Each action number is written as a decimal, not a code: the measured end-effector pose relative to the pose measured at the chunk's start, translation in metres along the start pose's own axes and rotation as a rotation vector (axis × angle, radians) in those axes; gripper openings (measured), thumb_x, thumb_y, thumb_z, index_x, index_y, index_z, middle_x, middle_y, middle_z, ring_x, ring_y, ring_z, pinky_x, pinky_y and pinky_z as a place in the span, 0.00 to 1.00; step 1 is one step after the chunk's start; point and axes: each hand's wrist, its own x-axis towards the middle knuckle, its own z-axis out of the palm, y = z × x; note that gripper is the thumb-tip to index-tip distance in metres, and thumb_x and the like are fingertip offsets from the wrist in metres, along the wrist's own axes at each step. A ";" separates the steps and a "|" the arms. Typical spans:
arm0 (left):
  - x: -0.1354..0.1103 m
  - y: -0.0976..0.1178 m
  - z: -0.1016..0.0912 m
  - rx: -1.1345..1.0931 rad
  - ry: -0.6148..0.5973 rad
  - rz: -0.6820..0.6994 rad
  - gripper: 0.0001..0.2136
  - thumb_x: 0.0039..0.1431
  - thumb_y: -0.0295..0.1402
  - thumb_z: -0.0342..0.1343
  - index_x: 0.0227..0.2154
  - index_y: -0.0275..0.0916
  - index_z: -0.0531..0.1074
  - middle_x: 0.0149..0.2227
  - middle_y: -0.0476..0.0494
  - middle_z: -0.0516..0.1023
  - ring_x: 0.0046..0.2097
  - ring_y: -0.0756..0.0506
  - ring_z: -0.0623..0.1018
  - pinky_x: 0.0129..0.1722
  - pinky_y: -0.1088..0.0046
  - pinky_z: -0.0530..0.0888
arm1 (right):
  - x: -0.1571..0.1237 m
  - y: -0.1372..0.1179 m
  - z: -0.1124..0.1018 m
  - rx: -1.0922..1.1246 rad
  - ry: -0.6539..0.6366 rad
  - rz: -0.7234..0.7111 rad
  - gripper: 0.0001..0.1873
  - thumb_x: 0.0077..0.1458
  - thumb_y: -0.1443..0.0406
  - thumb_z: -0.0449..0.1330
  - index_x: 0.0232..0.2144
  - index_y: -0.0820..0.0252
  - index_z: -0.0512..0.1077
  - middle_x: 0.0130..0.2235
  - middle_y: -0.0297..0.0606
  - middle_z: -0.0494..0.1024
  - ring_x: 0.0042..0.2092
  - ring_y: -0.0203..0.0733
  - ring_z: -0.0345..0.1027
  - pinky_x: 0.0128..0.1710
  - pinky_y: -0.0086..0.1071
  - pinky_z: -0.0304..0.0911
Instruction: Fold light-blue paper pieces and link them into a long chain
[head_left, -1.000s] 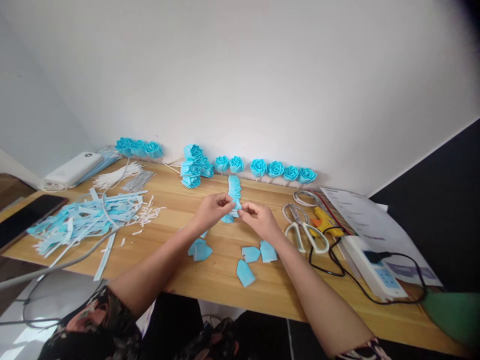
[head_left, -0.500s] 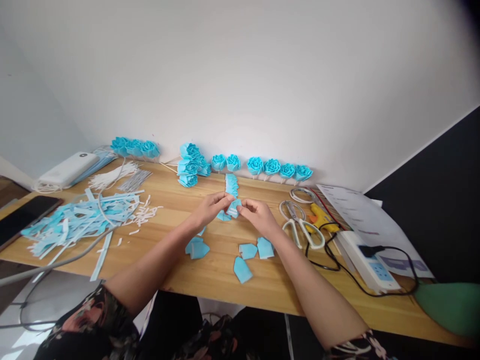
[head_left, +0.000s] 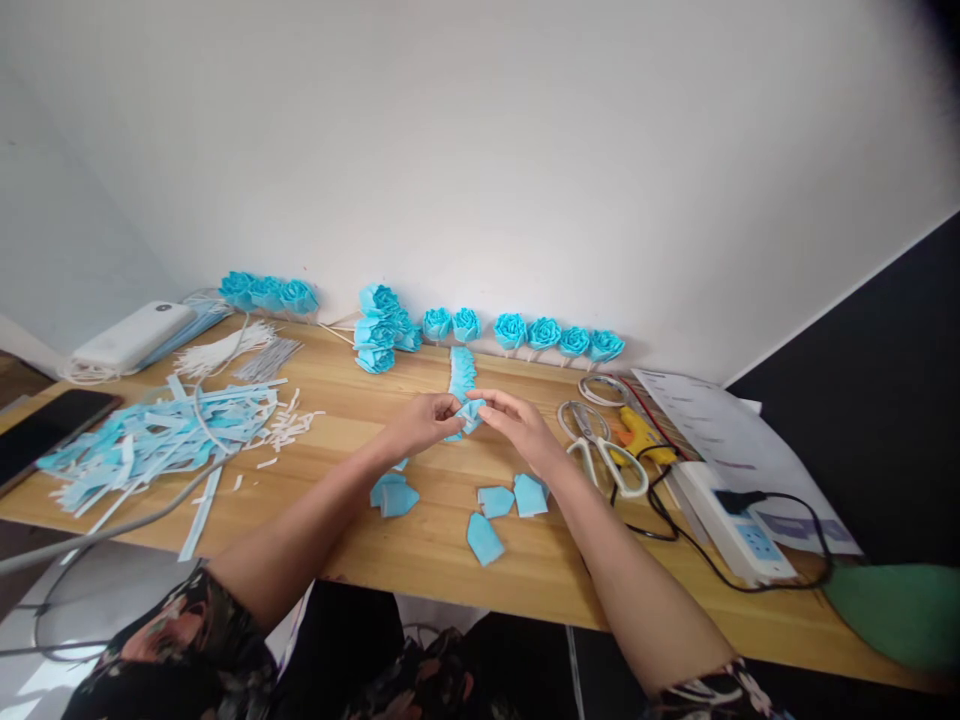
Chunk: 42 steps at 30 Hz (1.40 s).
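Left hand (head_left: 421,425): closed to a narrow pinch, by which the near left edge of a blue petal (head_left: 472,414) is gripped.
Right hand (head_left: 523,430): thumb and forefinger drawn close together; the right side of the same petal is held by them.
Petal in work: held just below the centre of the frame, visibly bent; its lower edge is partly covered by the fingers.
Petal stack: an overlapping row of blue petals (head_left: 462,369) is laid out just above the hands.
Loose petals: flat pointed cut-outs (head_left: 485,540) are scattered on the bench (head_left: 345,400), lower centre, between the forearms.
Roses: finished blue roses (head_left: 510,331) are lined along the wall; a cluster of roses (head_left: 377,330) is piled left of centre.
Left of frame: a heap of blue strips (head_left: 150,440) is spread beside a black phone (head_left: 56,430); a white power bank (head_left: 135,338) is set above them.
Right of frame: white-handled scissors (head_left: 633,475) are placed beside a yellow glue gun (head_left: 641,437); a black plug (head_left: 739,501) is inserted in a white power strip (head_left: 754,540).
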 end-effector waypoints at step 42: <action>0.001 0.007 0.003 -0.362 0.209 -0.018 0.12 0.50 0.40 0.58 0.23 0.36 0.66 0.20 0.52 0.69 0.24 0.53 0.68 0.29 0.75 0.65 | 0.004 0.004 0.009 0.230 0.033 0.034 0.16 0.53 0.56 0.60 0.41 0.56 0.73 0.37 0.36 0.77 0.41 0.41 0.70 0.44 0.35 0.64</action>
